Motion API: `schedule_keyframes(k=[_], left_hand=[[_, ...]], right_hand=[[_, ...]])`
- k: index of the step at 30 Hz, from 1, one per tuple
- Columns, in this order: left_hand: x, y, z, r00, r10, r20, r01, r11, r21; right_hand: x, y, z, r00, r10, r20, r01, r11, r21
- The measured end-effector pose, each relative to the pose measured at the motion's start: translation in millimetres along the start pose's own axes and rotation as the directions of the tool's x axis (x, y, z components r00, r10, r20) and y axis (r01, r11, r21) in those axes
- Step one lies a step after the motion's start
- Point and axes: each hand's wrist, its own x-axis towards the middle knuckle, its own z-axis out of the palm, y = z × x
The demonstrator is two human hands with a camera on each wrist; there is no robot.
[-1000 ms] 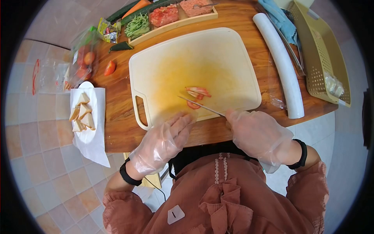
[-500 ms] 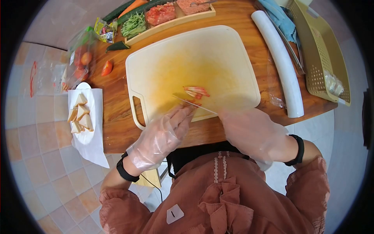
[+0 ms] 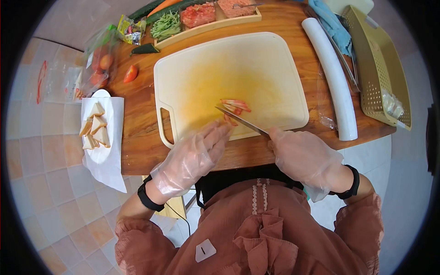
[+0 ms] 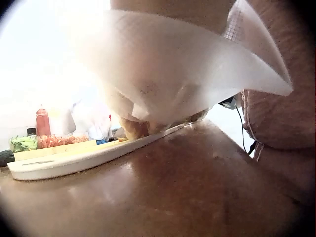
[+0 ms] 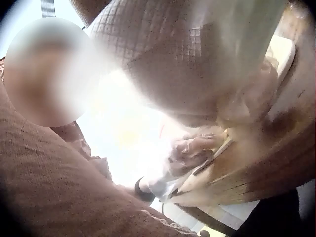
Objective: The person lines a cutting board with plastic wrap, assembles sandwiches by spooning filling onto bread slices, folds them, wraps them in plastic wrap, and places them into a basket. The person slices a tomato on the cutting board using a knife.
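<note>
My right hand (image 3: 305, 153), in a clear plastic glove, grips a knife (image 3: 245, 122) by its handle. The blade slants left over the cutting board (image 3: 178, 73), its tip just above my left fingertips. My gloved left hand (image 3: 197, 153) is at the board's near edge, its fingertips holding a small tomato slice (image 3: 230, 120) beside the blade. Cut tomato strips (image 3: 236, 105) lie together just beyond the slice. In the right wrist view, the left hand (image 5: 190, 150) shows with bent fingers. Glove plastic hides most of the fingers in the left wrist view.
Bread triangles (image 3: 98, 123) lie on a white plate at left. Behind them are bagged tomatoes (image 3: 101, 64) and a tomato wedge (image 3: 130, 73). A compartment tray (image 3: 211, 30) of shredded cucumber and reddish fillings stands behind the board. A white roll (image 3: 330, 78) and a basket (image 3: 378, 68) stand right.
My left fingertips have come forward onto the tomato slice, partly covering it. The knife dipped left across the slice, then came back, its blade now turned more face-up.
</note>
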Motion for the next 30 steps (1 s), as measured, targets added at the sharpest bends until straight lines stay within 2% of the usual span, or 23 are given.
schedule_keyframes(k=[4,6,13,19,27,30], left_hand=[[-7,2,-1,1.000,-0.009,0.021,0.009,1.000,0.000],[-9,3,0,1.000,-0.016,0.027,0.016,1.000,0.009],[-10,0,2,1.000,-0.008,0.021,0.008,1.000,0.016],[-6,-4,1,1.000,0.013,0.010,-0.013,1.000,-0.021],[-11,-7,3,0.998,0.037,0.041,-0.037,0.999,-0.013],[-12,-8,3,0.998,0.038,0.047,-0.038,0.999,-0.010]], right_hand=[[-1,-2,2,0.999,-0.030,-0.028,0.030,1.000,-0.003],[-2,-3,1,0.993,-0.098,-0.058,0.098,0.995,-0.011],[2,-5,7,0.996,-0.075,-0.039,0.074,0.997,-0.028],[1,-11,10,0.999,-0.040,-0.034,0.042,0.998,0.041],[2,-16,15,0.990,-0.128,-0.056,0.129,0.992,0.016],[3,-18,14,0.992,-0.115,-0.052,0.115,0.993,-0.018]])
